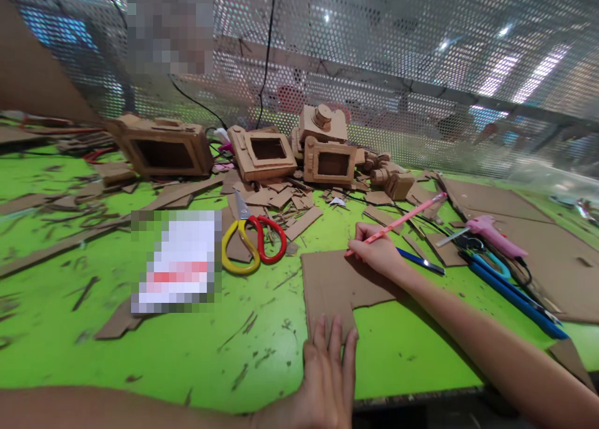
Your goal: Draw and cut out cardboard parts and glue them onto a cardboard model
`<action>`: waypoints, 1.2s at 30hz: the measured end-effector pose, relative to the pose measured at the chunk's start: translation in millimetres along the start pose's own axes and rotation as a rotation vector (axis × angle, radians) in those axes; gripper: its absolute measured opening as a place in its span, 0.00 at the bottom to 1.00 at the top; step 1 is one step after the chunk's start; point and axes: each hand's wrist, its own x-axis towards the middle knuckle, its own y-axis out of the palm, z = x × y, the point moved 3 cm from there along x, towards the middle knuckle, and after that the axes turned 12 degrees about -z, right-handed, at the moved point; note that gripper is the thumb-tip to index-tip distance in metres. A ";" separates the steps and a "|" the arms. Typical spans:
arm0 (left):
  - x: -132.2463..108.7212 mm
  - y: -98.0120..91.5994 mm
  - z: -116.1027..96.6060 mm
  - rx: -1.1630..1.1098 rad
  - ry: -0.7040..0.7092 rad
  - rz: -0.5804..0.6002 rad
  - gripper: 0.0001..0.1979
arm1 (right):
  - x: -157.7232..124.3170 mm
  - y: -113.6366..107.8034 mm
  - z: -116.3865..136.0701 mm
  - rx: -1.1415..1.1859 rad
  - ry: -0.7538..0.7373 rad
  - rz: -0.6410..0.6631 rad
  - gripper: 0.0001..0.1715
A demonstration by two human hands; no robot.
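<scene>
An L-shaped piece of cardboard (327,279) lies flat on the green table in front of me. My left hand (325,369) rests on its lower end, fingers stretched out and slightly apart. Near the upper edge of the piece, my right hand (377,251) grips a pink pencil (412,215), whose lower end is down at the cardboard. A blue-handled cutter-like tool (423,263) lies just right of that hand, partly hidden behind the wrist. To the left are scissors (248,245) with one yellow and one red handle, blades pointing away from me.
Several cardboard toy cameras (330,163) stand along the back, among cardboard scraps (281,198). At right lie a pink glue gun (496,235), a long blue-handled tool (519,301) and large cardboard sheets (556,254). A blurred-out white paper (182,248) is at left. Perforated metal mesh (374,60) rises behind.
</scene>
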 end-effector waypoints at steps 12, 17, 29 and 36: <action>0.3 0.2 2.4 -0.003 0.029 -0.007 0.22 | -0.9 1.3 -0.7 0.046 0.026 -0.009 0.12; 1.6 -3.4 1.4 -0.013 0.024 0.058 0.22 | -0.4 1.4 -3.1 0.020 0.013 -0.007 0.11; -0.7 3.0 -1.2 0.015 0.019 -0.057 0.22 | -1.5 -12.6 2.8 0.140 0.011 -0.091 0.17; 0.6 2.0 0.0 0.026 0.027 -0.051 0.22 | -3.3 -25.8 -6.1 0.120 0.006 -0.066 0.18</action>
